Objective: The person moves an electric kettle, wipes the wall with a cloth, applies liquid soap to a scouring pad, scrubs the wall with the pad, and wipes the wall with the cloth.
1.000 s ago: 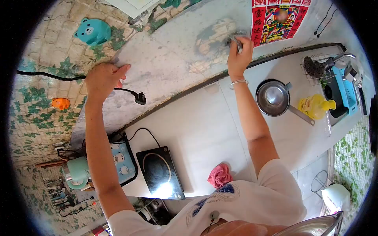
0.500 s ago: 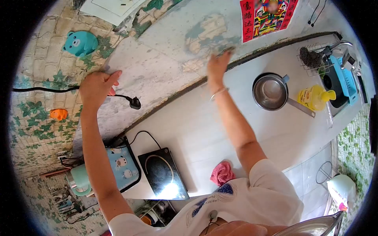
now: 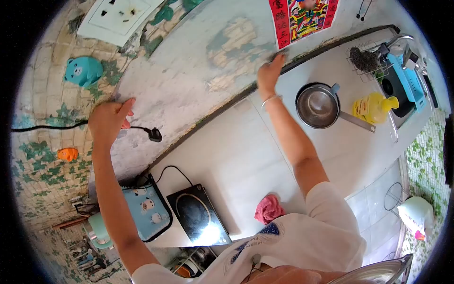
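My left hand (image 3: pixel 108 122) is closed around a black cable (image 3: pixel 49 128) at the wall on the left. The cable's plug (image 3: pixel 154 134) hangs just right of the hand. My right hand (image 3: pixel 270 73), with a bracelet at the wrist, is closed near the wall's bottom edge, below the red poster (image 3: pixel 305 21). A dark scrubber (image 3: pixel 275 57) shows only slightly at its fingertips. Left of that hand, the wall (image 3: pixel 189 71) carries a peeling, stained patch.
On the white counter (image 3: pixel 246 156) are a metal pan (image 3: pixel 318 106), a yellow bottle (image 3: pixel 373 108), a pink cloth (image 3: pixel 269 209), an induction cooker (image 3: pixel 196 213) and a blue patterned tray (image 3: pixel 147 208). A sink (image 3: pixel 399 92) lies at the right.
My right hand has moved down from the stained patch to the wall's lower edge. The left hand still holds the cable. The view has shifted, showing more of the white wall panel.
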Demonstrator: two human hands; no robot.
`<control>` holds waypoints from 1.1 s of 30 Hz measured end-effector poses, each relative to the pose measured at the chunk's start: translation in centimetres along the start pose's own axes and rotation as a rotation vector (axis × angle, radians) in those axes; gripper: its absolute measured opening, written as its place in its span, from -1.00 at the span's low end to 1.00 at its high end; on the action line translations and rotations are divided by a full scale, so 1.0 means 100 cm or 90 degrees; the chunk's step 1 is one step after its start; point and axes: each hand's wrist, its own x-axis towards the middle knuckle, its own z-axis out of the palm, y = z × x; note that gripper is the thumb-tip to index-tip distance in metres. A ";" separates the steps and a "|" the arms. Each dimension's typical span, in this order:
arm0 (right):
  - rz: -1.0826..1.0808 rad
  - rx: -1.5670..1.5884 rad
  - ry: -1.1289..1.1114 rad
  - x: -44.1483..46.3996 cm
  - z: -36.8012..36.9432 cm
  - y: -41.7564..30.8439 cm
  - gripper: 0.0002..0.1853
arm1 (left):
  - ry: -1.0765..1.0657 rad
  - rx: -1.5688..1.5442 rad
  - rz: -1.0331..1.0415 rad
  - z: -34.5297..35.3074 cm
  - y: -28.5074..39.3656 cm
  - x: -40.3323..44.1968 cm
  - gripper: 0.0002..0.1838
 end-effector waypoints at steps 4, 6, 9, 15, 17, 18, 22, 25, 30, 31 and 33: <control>0.009 0.309 0.133 0.110 -0.047 -0.010 -0.63 | -0.008 -0.005 -0.032 -0.005 0.011 -0.002 -0.45; -0.021 0.007 0.240 0.156 -0.042 0.040 -0.77 | -0.017 -0.016 -0.045 -0.004 0.011 -0.003 -0.45; 0.102 0.089 0.160 0.154 -0.044 0.034 -0.65 | 0.001 -0.016 -0.029 -0.003 0.007 -0.003 -0.46; -0.038 -0.001 -0.009 0.013 -0.022 0.005 -0.30 | -0.008 -0.018 -0.044 -0.004 0.010 -0.003 -0.45; -0.050 0.098 -0.083 0.005 -0.030 -0.003 -0.28 | -0.005 -0.033 -0.055 -0.005 0.012 -0.003 -0.46; -0.032 0.012 -0.088 0.025 -0.032 0.005 -0.27 | -0.004 -0.031 -0.055 -0.005 0.013 -0.003 -0.46; -0.028 0.129 0.077 0.140 -0.068 0.021 -0.75 | 0.007 -0.020 -0.035 -0.003 0.010 -0.001 -0.46; 0.228 0.208 0.060 0.195 -0.057 0.078 -0.78 | 0.009 -0.009 -0.022 -0.003 0.009 -0.001 -0.44; 0.112 0.403 0.186 0.110 -0.014 0.025 -0.66 | 0.009 -0.023 -0.040 0.000 0.011 -0.002 -0.41; 0.086 0.367 0.202 0.083 0.002 0.025 -0.74 | 0.011 -0.031 -0.054 0.000 0.011 -0.002 -0.45; 0.212 0.297 0.041 0.007 0.012 0.000 -0.44 | 0.010 -0.033 -0.071 -0.002 0.011 -0.002 -0.49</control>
